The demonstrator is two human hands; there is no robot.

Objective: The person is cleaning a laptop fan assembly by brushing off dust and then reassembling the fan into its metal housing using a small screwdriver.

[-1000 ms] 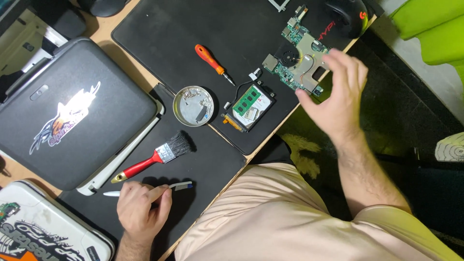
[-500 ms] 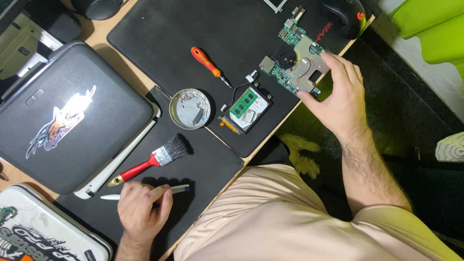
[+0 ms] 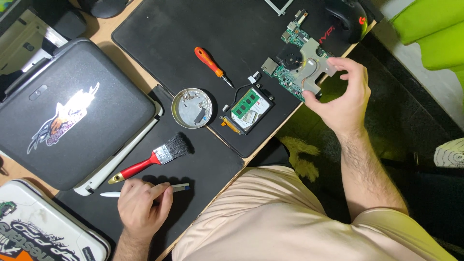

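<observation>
1 screwdriver point(image 3: 214, 66) — 1 brush point(image 3: 153, 158) | 1 pen point(image 3: 145, 191) | 1 circuit board point(image 3: 298, 70) | 1 round tin point(image 3: 192, 108) | 2 mats point(image 3: 159, 29)

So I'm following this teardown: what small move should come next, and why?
Probably lower the circuit board flat onto the black mat: the right hand pinches only its near edge at the table's edge, while the left hand rests on a white pen.

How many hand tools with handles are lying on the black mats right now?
2: an orange screwdriver on the upper mat, above the round metal dish, and a red-handled brush on the lower mat, just above the left hand. Others may lie out of view.
</observation>
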